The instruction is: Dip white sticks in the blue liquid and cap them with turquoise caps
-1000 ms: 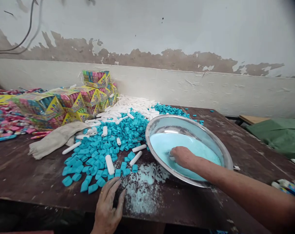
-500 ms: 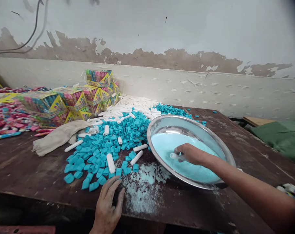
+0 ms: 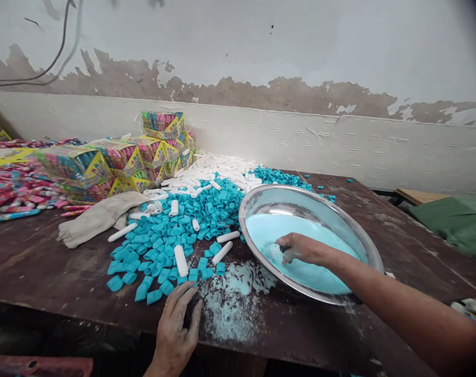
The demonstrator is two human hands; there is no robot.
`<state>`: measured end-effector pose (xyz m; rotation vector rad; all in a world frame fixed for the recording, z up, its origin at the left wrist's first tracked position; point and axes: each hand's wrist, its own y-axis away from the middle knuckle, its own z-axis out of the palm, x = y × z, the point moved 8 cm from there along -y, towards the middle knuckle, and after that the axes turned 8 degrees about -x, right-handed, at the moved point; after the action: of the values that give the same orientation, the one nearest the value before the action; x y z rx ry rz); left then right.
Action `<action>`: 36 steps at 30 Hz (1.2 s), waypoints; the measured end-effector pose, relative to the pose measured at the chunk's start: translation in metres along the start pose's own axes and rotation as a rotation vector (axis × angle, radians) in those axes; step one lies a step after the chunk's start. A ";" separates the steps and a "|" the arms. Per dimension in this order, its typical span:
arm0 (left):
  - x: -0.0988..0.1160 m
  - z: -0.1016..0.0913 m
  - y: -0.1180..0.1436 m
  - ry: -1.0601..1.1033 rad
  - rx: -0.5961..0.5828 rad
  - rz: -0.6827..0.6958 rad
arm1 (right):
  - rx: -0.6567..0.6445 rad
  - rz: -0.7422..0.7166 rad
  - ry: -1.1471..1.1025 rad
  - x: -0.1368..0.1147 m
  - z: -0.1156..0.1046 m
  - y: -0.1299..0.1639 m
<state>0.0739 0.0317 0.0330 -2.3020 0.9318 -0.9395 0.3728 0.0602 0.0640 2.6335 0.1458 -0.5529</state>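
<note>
Presently the right hand is reaching into the metal basin, its fingers curled loosely around a small white tube whose end is dipping into the pale blue powder that is filling the basin's floor. How firmly the tube is being held cannot be told, since the fingers are covering most of it. The basin is sitting tilted, its near rim resting on the dark wooden table directly under the right forearm.

The left hand is lying flat on the table edge, fingers spread and holding nothing, with its fingertips just short of the nearest blue caps. Just right of this hand, between it and the basin, spilled blue powder is lying scattered across the wood.

Beyond the left hand, the blue caps are forming a wide heap, with loose white tubes lying on and among them. Further back, a pile of white tubes is lying against the wall, just left of the basin's far rim. Well left of both hands, a beige cloth is lying crumpled on the table, and behind it colourful yellow boxes are standing stacked. Far right of the right arm, a green sheet is lying off the table.
</note>
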 end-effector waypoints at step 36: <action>0.152 0.121 -0.169 0.137 -0.723 0.059 | 0.367 -0.018 -0.478 0.013 -0.023 0.065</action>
<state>0.3135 0.0503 0.1262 -2.7838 1.5938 -0.8287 0.4046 0.0122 0.1034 2.7484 -0.0892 -1.2993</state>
